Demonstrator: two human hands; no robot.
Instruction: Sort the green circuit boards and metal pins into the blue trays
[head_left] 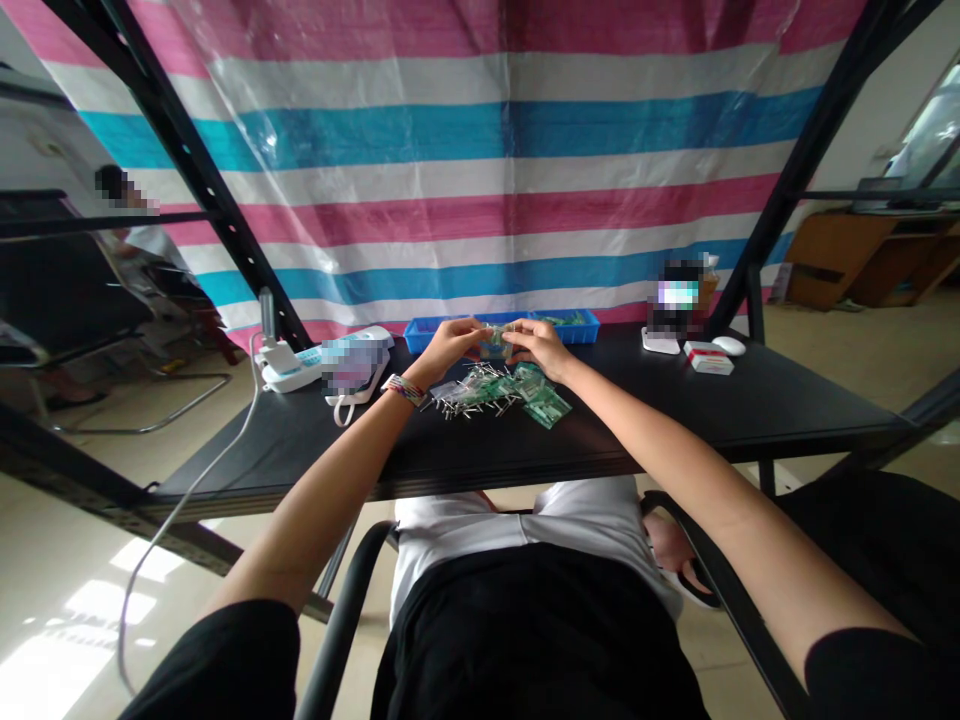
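Observation:
Over the black table, a small clear plastic bag is stretched between my two hands. My left hand pinches its left edge, while the fingers of my right hand are closed on the other edge. What the bag contains is too small to make out. Just below my hands lies a loose pile of small silvery metal pieces, like screws or nails. Several flat green packets rest at the pile's right side and partly among the metal pieces.
A blue divided tray stands behind my hands, with more green pieces in its right part. At the left are a white power strip and its cable. A small white-and-red box and a white mouse lie at the right.

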